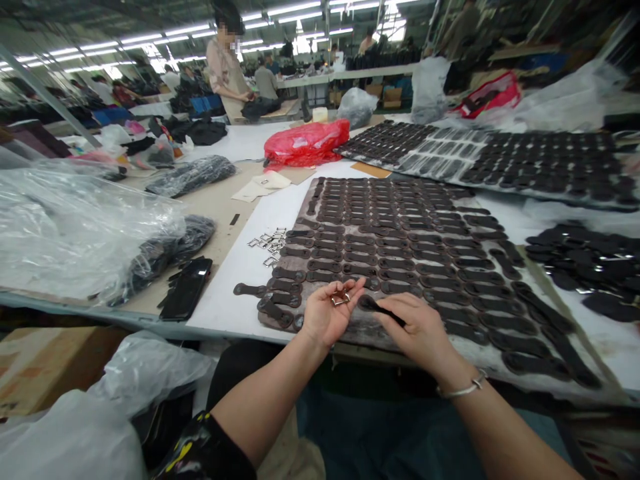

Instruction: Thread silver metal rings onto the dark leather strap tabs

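Palm up, my left hand (327, 312) cradles a few small metal buckles (341, 298) on its curled fingers. Just to its right, my right hand (417, 327) pinches a dark strap piece (381, 309) with a rounded end pointing left. Both hands are above the near edge of a board (367, 327) covered with rows of similar dark strap pieces (397, 275). A small pile of metal buckles (274, 241) lies on the white surface left of the board.
A black phone (186, 289) and clear plastic bags (80, 227) are at the left. Behind the board are a red bag (306, 141) and a second board of pieces (545, 157). Dark pieces (590, 267) are heaped at the right. A person (230, 67) stands farther back.
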The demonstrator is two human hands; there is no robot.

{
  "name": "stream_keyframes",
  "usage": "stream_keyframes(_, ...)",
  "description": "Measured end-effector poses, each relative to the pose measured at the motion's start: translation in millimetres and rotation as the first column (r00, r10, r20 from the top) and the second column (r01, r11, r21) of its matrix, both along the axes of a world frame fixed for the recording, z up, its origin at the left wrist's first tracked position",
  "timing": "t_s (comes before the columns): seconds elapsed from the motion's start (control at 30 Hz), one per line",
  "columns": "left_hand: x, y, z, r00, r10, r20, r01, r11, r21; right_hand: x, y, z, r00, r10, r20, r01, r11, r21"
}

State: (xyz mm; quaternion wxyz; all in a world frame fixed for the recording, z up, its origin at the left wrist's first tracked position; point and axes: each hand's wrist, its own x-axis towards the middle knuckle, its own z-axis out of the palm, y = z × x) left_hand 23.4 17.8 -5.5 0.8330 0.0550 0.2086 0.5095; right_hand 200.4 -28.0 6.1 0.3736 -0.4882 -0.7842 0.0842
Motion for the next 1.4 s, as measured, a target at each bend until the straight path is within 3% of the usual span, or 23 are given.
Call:
stream_keyframes(0.17, 2.3, 0.1, 0.3, 0.998, 0.037, -0.044, -0.035, 0.998, 0.047, -10.1, -1.0, -1.0, 0.995, 0.086, 0.048, -0.084, 0.996, -0.041)
stream_keyframes(0.37, 2.4, -3.5, 6.2, 0.992, -0.012, -0.123, 0.022, 0.997, 0.077, -14.7, -1.7, -5.8, 0.990, 0.117, 0.078, -0.110, 0.990, -0.086)
stream_keyframes(0.67, 21.0, -17.5, -0.8, 0.988, 0.067, -0.142, -0.038, 0.979, 0.200, -19.8, -1.9, -4.3, 1.000, 0.016, 0.022, -0.015, 0.999, -0.047)
stream_keyframes(0.97, 32.0, -28.8, -8.1, 0.952, 0.125, -0.278, -0.071, 0.978, 0.196, -18.2, -0.6, -5.3, 0.997, -0.054, -0.051, 0.052, 0.998, -0.034)
stream_keyframes(1.17, 26.9, -23.0, -10.6, 0.964, 0.025, -0.266, -0.010, 0.998, 0.058, -18.1, -3.8, -5.3, 0.988, -0.082, 0.132, 0.089, 0.995, -0.042)
stream_keyframes(1.4, 24.6, -22.6, -11.4, 0.918, -0.028, -0.396, 0.072, 0.993, 0.096, -19.9, -4.3, -7.0, 0.948, -0.105, 0.302, 0.119, 0.992, -0.030)
